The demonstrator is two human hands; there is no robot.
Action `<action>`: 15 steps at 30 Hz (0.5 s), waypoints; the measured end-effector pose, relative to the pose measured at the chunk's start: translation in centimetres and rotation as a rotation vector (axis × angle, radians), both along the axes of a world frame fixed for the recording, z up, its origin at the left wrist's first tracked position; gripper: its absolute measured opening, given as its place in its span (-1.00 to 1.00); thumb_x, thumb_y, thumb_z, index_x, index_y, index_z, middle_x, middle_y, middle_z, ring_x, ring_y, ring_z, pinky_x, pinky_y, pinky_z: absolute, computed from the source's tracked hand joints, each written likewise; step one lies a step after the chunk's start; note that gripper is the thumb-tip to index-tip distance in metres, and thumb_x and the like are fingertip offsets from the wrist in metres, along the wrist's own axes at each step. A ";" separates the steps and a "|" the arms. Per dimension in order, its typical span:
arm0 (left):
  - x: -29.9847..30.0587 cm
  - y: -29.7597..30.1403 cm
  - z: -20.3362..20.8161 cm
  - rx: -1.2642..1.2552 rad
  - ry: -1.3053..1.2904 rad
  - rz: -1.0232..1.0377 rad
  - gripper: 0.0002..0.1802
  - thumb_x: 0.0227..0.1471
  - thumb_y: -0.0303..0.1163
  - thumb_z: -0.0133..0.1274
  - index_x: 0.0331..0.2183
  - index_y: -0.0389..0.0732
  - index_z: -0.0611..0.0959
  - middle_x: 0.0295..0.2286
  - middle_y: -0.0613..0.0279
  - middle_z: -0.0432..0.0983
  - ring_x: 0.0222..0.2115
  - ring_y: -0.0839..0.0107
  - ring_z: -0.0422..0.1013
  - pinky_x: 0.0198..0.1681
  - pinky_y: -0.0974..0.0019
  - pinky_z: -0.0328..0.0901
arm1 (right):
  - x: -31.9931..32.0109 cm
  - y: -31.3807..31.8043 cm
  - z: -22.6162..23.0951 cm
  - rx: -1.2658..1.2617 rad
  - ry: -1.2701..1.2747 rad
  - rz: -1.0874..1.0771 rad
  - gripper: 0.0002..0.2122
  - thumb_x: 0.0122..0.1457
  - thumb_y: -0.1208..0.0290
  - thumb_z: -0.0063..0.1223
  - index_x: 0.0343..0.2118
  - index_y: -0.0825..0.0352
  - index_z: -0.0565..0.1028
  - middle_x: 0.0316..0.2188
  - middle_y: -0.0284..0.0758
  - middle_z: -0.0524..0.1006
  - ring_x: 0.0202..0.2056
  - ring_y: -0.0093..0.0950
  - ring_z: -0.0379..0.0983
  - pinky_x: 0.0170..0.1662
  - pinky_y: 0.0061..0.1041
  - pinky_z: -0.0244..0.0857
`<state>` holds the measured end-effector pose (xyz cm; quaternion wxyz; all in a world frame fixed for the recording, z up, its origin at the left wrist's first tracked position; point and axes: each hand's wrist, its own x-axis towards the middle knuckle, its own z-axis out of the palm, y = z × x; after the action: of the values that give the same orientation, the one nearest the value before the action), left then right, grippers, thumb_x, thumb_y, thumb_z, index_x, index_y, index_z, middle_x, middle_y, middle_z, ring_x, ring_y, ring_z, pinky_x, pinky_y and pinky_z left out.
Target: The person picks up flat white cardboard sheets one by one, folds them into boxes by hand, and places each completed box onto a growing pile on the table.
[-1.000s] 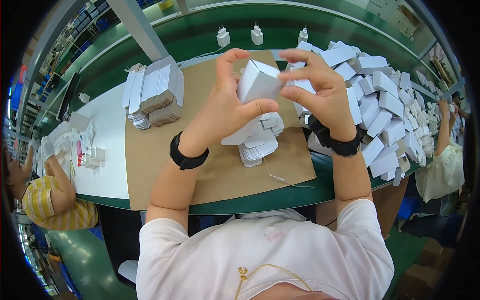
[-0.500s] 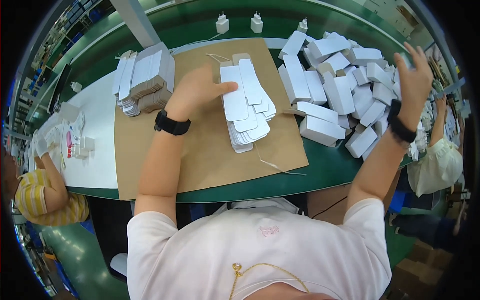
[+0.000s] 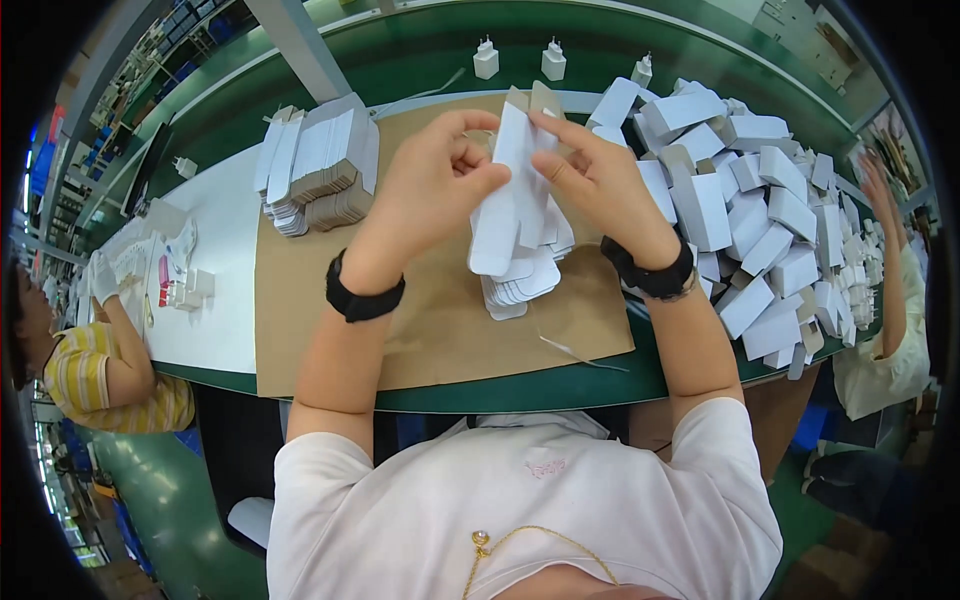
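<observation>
In the head view, the left hand (image 3: 425, 190) pinches the left edge of a partly opened white folding carton (image 3: 493, 240), while the right hand (image 3: 610, 185) grips its right edge with thumb and forefinger. The carton is held above a stack of flat carton blanks (image 3: 522, 288) on a brown cardboard sheet (image 3: 440, 350). Another bundle of blanks (image 3: 330, 145) lies to the left; erected white cartons (image 3: 705, 210) are heaped to the right.
</observation>
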<state>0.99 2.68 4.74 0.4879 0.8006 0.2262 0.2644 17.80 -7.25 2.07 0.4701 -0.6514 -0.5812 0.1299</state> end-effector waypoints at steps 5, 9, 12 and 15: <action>0.9 -0.7 -1.9 0.289 -0.056 -0.016 -0.45 -0.14 -0.44 0.12 -0.06 -0.30 0.34 -0.39 0.20 0.41 -0.41 0.41 0.37 -0.31 0.39 0.27 | -0.2 -0.2 0.9 0.129 0.232 -0.010 -0.76 0.03 0.34 0.13 -0.31 0.37 0.40 -0.47 -0.36 0.46 -0.48 -0.67 0.38 -0.41 -0.71 0.28; 1.3 -1.2 -1.7 0.184 -0.055 -0.219 -0.20 -0.14 -0.29 0.15 0.07 -0.20 0.10 -0.13 -0.08 0.28 -0.18 0.08 0.32 -0.14 0.22 0.23 | 0.2 -1.0 1.7 0.250 0.185 0.119 -0.82 -0.01 0.44 0.18 -0.51 0.35 0.36 -0.56 -0.46 0.40 -0.50 -0.72 0.29 -0.42 -0.77 0.18; 2.1 -1.7 -2.7 0.364 -0.163 -0.218 -0.02 -0.11 -0.22 0.15 0.14 -0.13 -0.15 -0.15 -0.12 0.30 -0.18 0.14 0.34 -0.17 0.26 0.25 | -0.5 -1.2 2.0 0.338 0.172 0.173 -0.82 0.00 0.47 0.16 -0.55 0.33 0.35 -0.58 -0.49 0.36 -0.53 -0.73 0.19 -0.41 -0.78 0.09; 2.3 -2.2 -2.1 -0.067 -0.371 -0.255 -0.06 -0.06 -0.19 0.12 0.15 -0.10 -0.14 -0.18 -0.01 0.32 -0.20 0.27 0.35 -0.21 0.32 0.27 | -2.2 -0.9 2.4 0.531 0.645 0.177 -0.80 0.05 0.38 0.12 -0.37 0.33 0.35 -0.46 -0.44 0.43 -0.40 -0.70 0.32 -0.27 -0.75 0.16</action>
<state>3.31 0.47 2.59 0.5769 0.7437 0.0383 0.3356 15.61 -8.16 4.48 0.7663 -0.3813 -0.4713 0.2127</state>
